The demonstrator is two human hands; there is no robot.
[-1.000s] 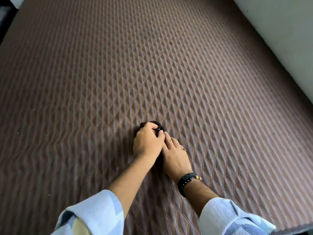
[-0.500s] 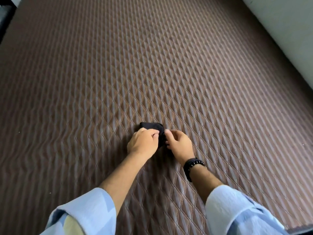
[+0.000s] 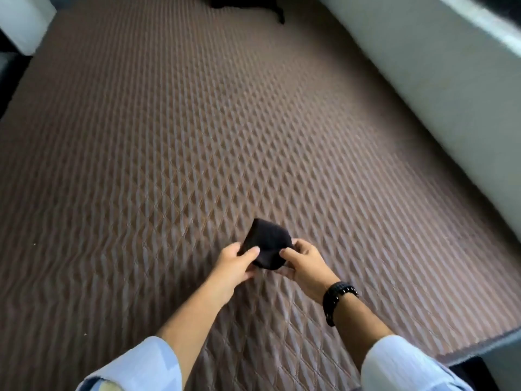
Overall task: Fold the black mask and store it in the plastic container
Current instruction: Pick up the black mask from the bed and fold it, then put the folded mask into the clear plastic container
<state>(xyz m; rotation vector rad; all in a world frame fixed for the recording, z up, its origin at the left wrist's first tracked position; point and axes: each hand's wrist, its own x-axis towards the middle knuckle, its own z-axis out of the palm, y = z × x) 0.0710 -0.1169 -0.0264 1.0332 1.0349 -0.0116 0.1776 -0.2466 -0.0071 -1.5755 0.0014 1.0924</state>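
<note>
We see one mask (image 3: 266, 244), black and folded into a small thick wad, held between two hands above the brown quilted mat (image 3: 169, 165). Whether it clears the mat or brushes it, we cannot tell. Our left hand (image 3: 235, 265) pinches its left edge, thumb on top and the other fingers curled beneath. Our right hand (image 3: 306, 263) pinches the right edge the same way, thumb pressed on the cloth. Both grips are closed on the mask, with the far corner of the wad poking out past the fingertips. We count one black watch (image 3: 337, 299), on the right wrist, and two pale blue sleeves (image 3: 141, 365). One pale wall (image 3: 423, 80) runs along the mat's right side.
</note>
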